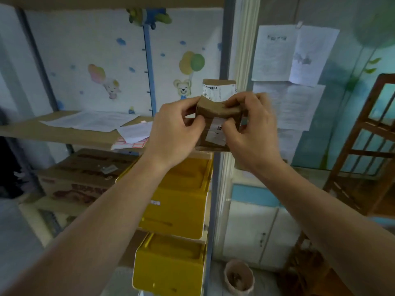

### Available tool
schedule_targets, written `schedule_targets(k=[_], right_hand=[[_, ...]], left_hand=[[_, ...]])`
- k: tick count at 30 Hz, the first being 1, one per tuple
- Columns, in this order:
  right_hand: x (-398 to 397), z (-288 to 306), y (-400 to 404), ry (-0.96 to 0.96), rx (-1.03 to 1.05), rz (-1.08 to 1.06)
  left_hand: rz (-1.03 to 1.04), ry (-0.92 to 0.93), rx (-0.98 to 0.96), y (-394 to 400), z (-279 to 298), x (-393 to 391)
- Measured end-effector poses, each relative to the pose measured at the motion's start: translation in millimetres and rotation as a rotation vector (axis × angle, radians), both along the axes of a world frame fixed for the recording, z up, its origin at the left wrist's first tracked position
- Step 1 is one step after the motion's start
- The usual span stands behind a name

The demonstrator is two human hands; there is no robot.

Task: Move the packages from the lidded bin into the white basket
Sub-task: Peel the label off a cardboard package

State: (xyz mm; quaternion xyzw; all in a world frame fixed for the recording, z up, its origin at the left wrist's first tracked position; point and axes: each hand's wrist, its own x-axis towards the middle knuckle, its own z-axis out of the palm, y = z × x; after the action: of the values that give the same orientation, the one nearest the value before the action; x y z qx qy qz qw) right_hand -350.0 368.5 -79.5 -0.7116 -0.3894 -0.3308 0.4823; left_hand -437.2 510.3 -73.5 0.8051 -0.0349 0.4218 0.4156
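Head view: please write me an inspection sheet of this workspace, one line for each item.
Surface: wooden shelf, chest-high in front of the person.
Job's things: brown package with white labels, held up in the air; lidded bin and white basket not seen.
Clutter: loose papers and a red-bordered sticker sheet on the shelf.
Grippers: left hand and right hand both pinch the package.
Cables: nothing seen.
Surroundings: yellow bins stacked below, cardboard box at lower left, wooden rack at right, papers on the wall.
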Motion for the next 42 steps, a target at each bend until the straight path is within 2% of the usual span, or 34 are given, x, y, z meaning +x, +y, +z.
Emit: schedule_targets(k=[6, 13, 30, 42], right_hand=[[-35.0, -12.3, 80.3, -0.01, 0.052, -0.006], [-63.4, -21.8, 177.4, -0.011, 0.078, 0.115], [-32.5, -30.5, 403.3, 0.028, 0.079, 0.589], [-51.6, -29.4, 502.8, 0.005, 0.083, 0.711]], left_hand=[[-0.019, 0.015, -0.04, 80.5, -12.7, -40.9], [0.071, 0.018, -0.102, 169.8, -24.5, -78.2], [0.435, -0.017, -0.132, 333.0, -27.0, -95.7], [0.56, -0.052, -0.225, 419.1, -29.6, -118.8]])
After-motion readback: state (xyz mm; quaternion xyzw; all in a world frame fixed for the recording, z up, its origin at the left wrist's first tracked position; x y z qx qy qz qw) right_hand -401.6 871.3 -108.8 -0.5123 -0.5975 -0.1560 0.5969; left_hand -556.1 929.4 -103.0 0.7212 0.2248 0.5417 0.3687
